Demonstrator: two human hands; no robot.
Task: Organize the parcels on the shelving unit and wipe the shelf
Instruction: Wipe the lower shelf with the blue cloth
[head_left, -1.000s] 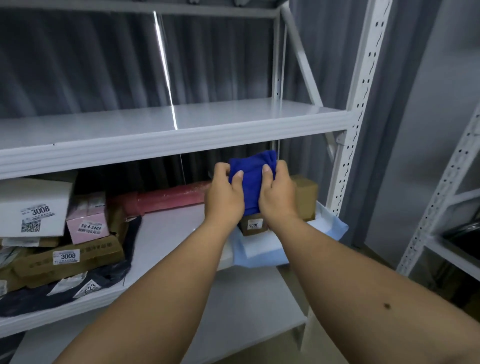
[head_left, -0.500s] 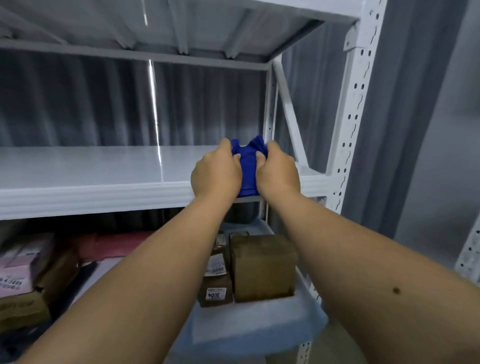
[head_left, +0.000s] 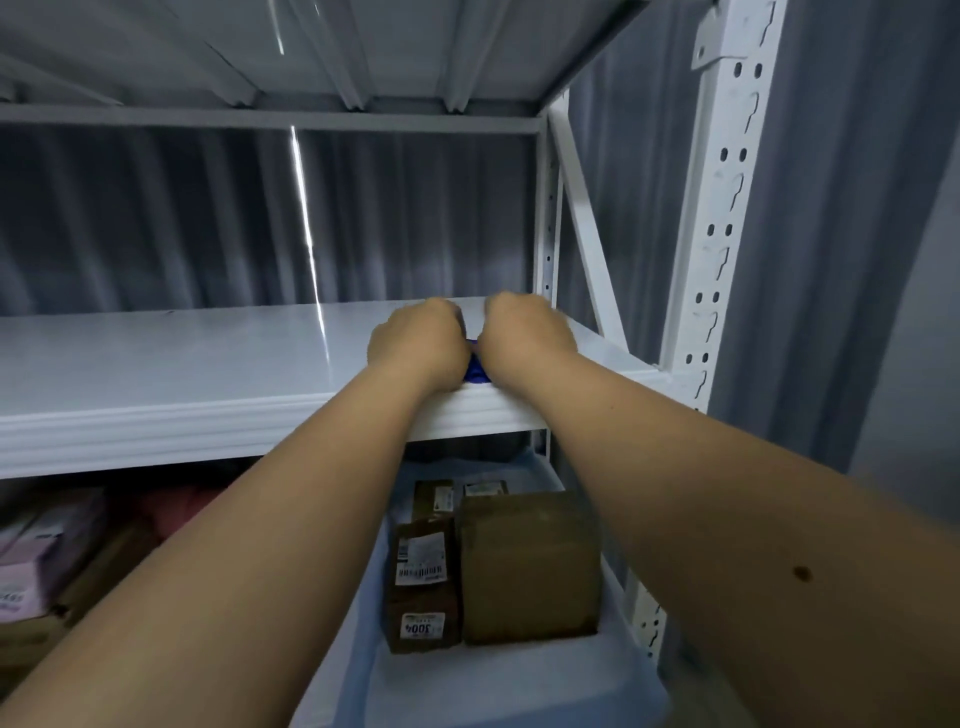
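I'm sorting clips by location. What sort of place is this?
Probably a parcel storeroom or pickup point: white metal shelving, labelled brown parcels on the lower shelf, and corrugated walls behind.

Dim, cool light; glare streak on back wall (head_left: 306, 228); edges blurred, wide-angle warped

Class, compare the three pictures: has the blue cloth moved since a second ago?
Yes. The blue cloth went up from in front of the lower shelf's parcels onto the upper shelf, held under the left hand and right hand.
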